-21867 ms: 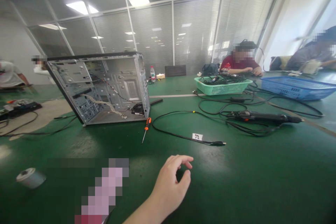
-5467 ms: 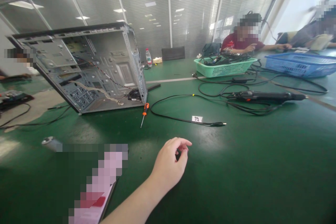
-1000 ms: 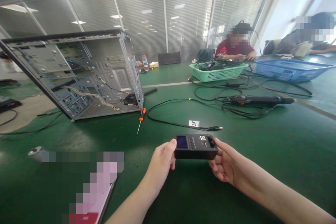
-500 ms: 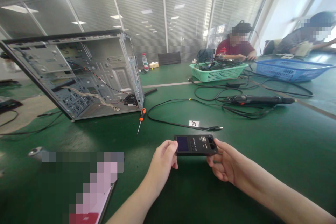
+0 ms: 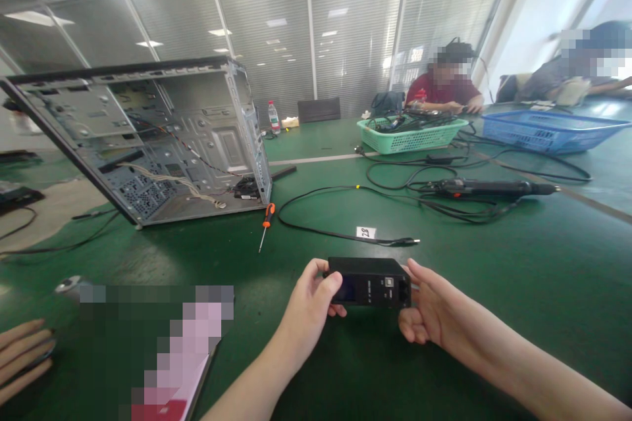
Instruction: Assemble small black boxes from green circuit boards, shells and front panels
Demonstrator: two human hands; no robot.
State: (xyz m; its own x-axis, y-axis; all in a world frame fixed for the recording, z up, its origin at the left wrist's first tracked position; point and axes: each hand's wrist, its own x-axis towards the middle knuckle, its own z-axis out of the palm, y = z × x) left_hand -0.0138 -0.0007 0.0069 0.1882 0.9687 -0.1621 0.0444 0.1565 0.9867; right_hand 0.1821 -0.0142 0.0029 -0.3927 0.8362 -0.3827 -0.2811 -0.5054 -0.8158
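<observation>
A small black electronic box with a screen and sockets [image 5: 370,288] is held between my two hands above the green table. My left hand [image 5: 316,289] is closed round its left end, with the thumb lying over the screen. At its right end, my right hand [image 5: 429,296] grips the corner beside the sockets, and its lower fingers are curled. The front face is tilted so that the top side shows too. Just beyond the box, a black cable [image 5: 345,237] lies with its metal-tipped plug, near a small white number label [image 5: 366,233].
An open computer case [image 5: 197,145] stands at the left, with an orange-handled screwdriver [image 5: 267,217] by its corner. A black electric screwdriver [image 5: 494,188], a green basket [image 5: 415,139] and a blue basket [image 5: 538,135] lie to the right. Another person's hand [image 5: 24,355] is at lower left.
The black box has tipped in my hands, so its front faces me more steeply and its top side shows. My left thumb has moved further over the screen. Another person's hand has appeared at lower left.
</observation>
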